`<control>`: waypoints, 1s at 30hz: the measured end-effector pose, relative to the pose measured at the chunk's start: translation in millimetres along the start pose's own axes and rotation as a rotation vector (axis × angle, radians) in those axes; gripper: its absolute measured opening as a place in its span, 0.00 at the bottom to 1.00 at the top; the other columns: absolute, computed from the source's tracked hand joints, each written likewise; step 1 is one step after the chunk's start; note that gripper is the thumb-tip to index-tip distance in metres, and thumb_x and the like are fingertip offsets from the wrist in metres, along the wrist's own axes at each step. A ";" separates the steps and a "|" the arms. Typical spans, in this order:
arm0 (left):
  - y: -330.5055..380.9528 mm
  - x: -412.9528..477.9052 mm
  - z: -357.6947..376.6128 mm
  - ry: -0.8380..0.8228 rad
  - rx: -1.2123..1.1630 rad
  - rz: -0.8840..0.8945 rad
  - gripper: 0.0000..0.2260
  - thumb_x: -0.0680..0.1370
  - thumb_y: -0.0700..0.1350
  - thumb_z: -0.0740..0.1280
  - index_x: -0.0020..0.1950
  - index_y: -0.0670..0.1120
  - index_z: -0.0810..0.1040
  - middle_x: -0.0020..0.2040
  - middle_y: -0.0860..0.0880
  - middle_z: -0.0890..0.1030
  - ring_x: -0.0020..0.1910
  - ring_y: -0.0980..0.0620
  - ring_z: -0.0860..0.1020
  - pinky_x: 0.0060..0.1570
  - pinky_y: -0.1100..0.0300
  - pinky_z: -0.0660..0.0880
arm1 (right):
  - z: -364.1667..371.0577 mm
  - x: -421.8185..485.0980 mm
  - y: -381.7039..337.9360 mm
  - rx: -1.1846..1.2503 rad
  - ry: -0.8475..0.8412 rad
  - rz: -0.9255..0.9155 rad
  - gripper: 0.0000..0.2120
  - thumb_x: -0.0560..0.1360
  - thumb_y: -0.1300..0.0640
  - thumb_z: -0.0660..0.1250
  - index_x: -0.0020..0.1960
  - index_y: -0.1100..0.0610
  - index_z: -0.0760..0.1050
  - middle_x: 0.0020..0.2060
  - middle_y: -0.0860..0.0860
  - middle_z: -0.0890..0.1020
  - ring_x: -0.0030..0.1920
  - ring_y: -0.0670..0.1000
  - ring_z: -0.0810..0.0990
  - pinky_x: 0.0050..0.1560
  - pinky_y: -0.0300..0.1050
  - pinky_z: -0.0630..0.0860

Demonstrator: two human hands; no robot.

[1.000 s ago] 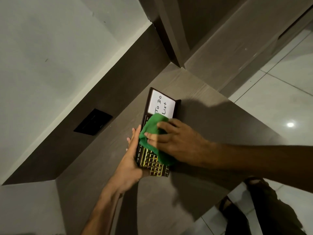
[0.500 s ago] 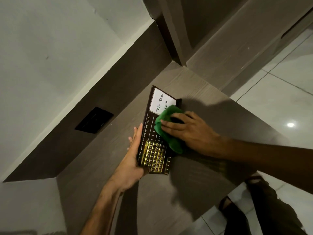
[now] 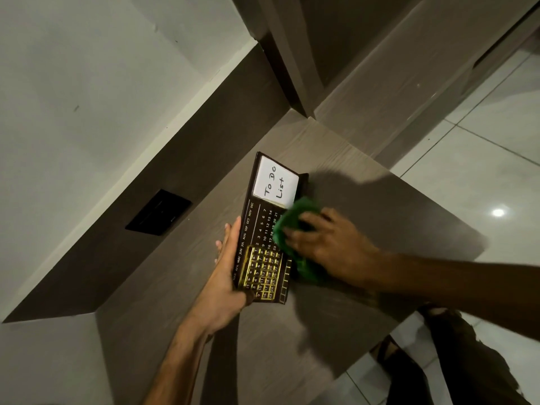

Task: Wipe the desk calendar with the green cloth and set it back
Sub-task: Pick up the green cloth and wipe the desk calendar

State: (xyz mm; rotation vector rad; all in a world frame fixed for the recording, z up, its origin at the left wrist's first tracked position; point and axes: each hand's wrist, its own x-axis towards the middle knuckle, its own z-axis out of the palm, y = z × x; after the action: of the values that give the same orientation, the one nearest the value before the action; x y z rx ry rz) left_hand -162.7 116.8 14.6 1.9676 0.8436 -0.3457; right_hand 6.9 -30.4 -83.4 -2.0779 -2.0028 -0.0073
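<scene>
- We see the desk calendar point(image 3: 261, 238), dark brown w/ gold grid, lying tilted on the wood-grain worktop point(image 3: 365, 317), near the back corner where the dark wall panel meets it.
- Our left hand point(image 3: 226, 285) grips the calendar along its left long edge: palm against the side, thumb wrapped round the near corner, fingers stretched flat behind the edge.
- Our right hand point(image 3: 327, 244) is clenched on the green cloth point(image 3: 292, 229), pressing it onto the calendar's right edge, approx. mid-length. Hand & cloth are motion-blurred, so exact finger placement can't be told.
- The cloth is bunched; part of it trails down past the right edge toward the near corner, touching the worktop or just over it, we can't tell which.
- White card point(image 3: 276, 182) reading "To Do List" sits at the calendar's far end, uncovered; the cloth's upper tip is just beside its lower right corner.
- Month abbrevs. (APR to DEC legible) run along the left strip; number rows fill the middle; the gold slider frame sits at the near end.
- Black wall plate point(image 3: 159, 213) is set in the dark panel, left of the calendar, well apart from it.
- Pale tiled floor point(image 3: 482, 176) at right, w/ a bright light reflection on it.
- Our shadow falls across the worktop's right portion.
</scene>
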 end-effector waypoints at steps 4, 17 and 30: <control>0.7 -1.9 2.1 0.016 -0.038 -0.004 0.57 0.62 0.44 0.78 0.72 0.76 0.41 0.84 0.54 0.39 0.84 0.44 0.46 0.76 0.26 0.54 | 11.5 -27.5 -59.1 0.061 -0.045 -0.229 0.25 0.67 0.47 0.73 0.63 0.49 0.77 0.62 0.46 0.79 0.62 0.57 0.74 0.57 0.54 0.74; 0.1 -2.5 1.9 0.032 0.022 -0.030 0.58 0.70 0.31 0.75 0.72 0.75 0.39 0.83 0.55 0.37 0.83 0.48 0.38 0.78 0.28 0.48 | -26.2 36.8 65.5 0.364 0.135 0.299 0.25 0.70 0.61 0.63 0.67 0.48 0.72 0.61 0.53 0.78 0.62 0.56 0.72 0.58 0.55 0.69; -2.6 -2.7 1.8 0.030 -0.022 -0.039 0.58 0.70 0.32 0.75 0.74 0.75 0.39 0.84 0.55 0.40 0.84 0.44 0.47 0.74 0.24 0.56 | 30.3 6.8 35.2 0.045 0.117 0.060 0.34 0.73 0.60 0.67 0.76 0.54 0.60 0.76 0.55 0.62 0.76 0.60 0.56 0.69 0.60 0.62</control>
State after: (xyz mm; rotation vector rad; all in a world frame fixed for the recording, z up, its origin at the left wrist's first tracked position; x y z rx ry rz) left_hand -166.2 115.0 13.4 1.9425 0.9027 -0.3296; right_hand 36.6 -18.8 -117.8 -2.0593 -1.8556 -0.0701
